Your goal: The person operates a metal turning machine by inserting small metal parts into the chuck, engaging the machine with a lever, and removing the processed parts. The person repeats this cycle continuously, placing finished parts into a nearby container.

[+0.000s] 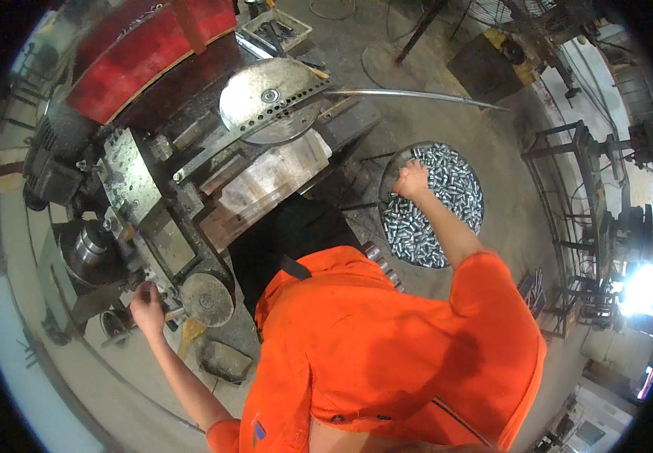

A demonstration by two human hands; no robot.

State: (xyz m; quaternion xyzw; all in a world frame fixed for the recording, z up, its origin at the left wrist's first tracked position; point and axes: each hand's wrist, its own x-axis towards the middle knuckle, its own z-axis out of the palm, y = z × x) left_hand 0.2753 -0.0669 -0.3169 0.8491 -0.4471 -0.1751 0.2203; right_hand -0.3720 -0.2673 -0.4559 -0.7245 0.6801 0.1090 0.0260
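My right hand (412,180) is at the left part of a round tub (387,167) heaped with small shiny metal cylinders (443,204). Its fingers curl down and inward; whether a cylinder is between them is hidden. On the other side, my left hand (147,306) is at the near end of a greasy machine, beside a round metal disc (207,299). Those fingers are bent closed close to the machine's small fittings, and what they grip is too small to make out.
A large slotted-hole metal wheel (270,98) with a long bar (417,93) stands ahead. A red panel (153,57) rises at the far left. A metal tray (224,361) lies below the disc. Dark metal racks (568,219) stand at the right.
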